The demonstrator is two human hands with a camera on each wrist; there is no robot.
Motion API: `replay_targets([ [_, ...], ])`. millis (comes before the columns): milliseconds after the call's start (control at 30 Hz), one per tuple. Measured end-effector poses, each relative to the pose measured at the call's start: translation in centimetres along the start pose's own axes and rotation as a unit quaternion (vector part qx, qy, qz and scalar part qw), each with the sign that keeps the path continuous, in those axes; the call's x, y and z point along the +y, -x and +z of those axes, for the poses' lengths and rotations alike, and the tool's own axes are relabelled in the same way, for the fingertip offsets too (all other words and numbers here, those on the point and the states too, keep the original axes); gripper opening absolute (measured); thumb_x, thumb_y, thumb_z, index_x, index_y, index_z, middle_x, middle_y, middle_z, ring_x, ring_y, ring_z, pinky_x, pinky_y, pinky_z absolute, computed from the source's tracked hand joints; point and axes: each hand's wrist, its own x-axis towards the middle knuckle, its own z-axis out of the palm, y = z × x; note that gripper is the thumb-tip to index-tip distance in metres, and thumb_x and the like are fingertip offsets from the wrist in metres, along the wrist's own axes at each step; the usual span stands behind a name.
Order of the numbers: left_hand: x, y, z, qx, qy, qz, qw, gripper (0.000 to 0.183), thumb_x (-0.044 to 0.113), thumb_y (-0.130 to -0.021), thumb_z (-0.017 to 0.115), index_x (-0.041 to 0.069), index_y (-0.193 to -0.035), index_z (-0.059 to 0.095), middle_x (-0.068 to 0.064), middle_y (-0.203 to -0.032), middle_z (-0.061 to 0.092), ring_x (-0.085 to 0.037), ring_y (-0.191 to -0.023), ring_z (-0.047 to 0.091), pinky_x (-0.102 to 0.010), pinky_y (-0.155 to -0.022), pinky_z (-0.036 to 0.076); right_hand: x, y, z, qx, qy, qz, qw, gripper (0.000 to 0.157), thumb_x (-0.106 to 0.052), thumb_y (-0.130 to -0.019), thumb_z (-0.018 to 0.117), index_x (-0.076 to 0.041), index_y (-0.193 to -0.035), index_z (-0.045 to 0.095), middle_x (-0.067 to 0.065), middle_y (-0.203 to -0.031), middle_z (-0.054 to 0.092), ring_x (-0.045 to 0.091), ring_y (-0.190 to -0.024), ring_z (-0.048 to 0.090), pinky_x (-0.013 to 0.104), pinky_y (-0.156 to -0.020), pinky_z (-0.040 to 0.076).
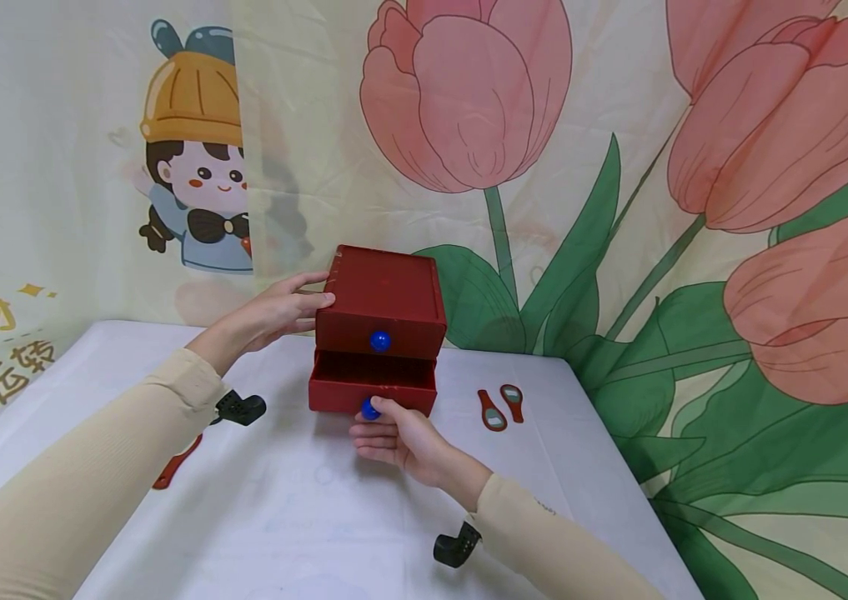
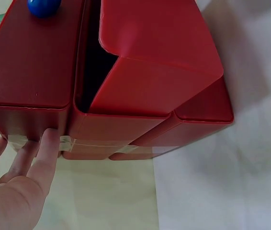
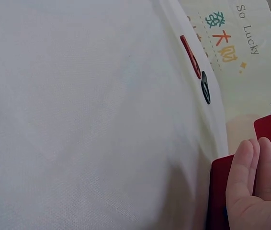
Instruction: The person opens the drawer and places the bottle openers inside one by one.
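Cabinet: red drawer cabinet (image 1: 382,283), on the white table (image 1: 281,508) near its far edge, front toward the person.
Upper drawer: sits home under the top panel; its blue knob (image 1: 381,341) is untouched.
Open drawer: the red drawer (image 1: 337,397) below it stands out from the body; interior dark, contents cannot be told.
Lowest tier: the left wrist view shows a further red tier (image 2: 207,106) beneath, set back from the open drawer's front.
Left hand: the left hand (image 1: 283,308) is spread, fingers resting against the cabinet's left side near the top; not wrapped round anything.
Right hand: the right hand (image 1: 412,440) pinches the open drawer's blue knob (image 1: 369,409) between thumb and fingers.
Bracing: judged sound; keep left-hand pressure even and inward, so the light-looking body neither slides nor tips.
Drawer travel: best kept straight along its slot, level and slow; sideways load on the central knob could rack the drawer.
Finger clearance: keep left fingertips out of the gap above the drawer.
Loose items: two small red items (image 1: 493,412) lie right of the cabinet, well apart from the right hand.
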Motion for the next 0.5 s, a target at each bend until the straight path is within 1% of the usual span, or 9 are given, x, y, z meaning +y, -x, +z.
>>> replay_targets([
  [233, 0.0, -0.02, -0.03, -0.001, 0.002, 0.002, 1.0, 0.081, 0.03, -0.109, 0.06, 0.019, -0.173, 0.011, -0.02, -0.168, 0.037, -0.045, -0.15, 0.043, -0.056, -0.122, 0.039, 0.11, 0.25, 0.05, -0.001, 0.005, -0.001, 1.0, 0.052, -0.046, -0.106, 0.062, 0.0, -0.13, 0.069, 0.018, -0.122, 0.077, 0.04, -0.123, 0.07, 0.039, -0.098, 0.061],
  [300, 0.02, 0.0, -0.02, -0.001, 0.002, 0.001, 1.0, 0.081, 0.03, -0.109, 0.06, 0.019, -0.173, 0.011, -0.02, -0.168, 0.037, -0.045, -0.15, 0.043, -0.056, -0.122, 0.039, 0.12, 0.36, 0.05, -0.003, 0.005, -0.001, 1.0, 0.053, -0.046, -0.106, 0.063, 0.0, -0.13, 0.069, 0.018, -0.122, 0.077, 0.04, -0.124, 0.07, 0.038, -0.098, 0.061],
  [500, 0.07, 0.08, -0.05, -0.003, 0.003, 0.001, 1.0, 0.08, 0.03, -0.109, 0.059, 0.019, -0.173, 0.011, -0.021, -0.168, 0.037, -0.045, -0.15, 0.043, -0.057, -0.122, 0.038, 0.2, 0.8, 0.17, -0.005, 0.007, -0.002, 1.0, 0.052, -0.046, -0.105, 0.063, 0.0, -0.13, 0.069, 0.017, -0.121, 0.077, 0.036, -0.118, 0.074, 0.039, -0.098, 0.061],
])
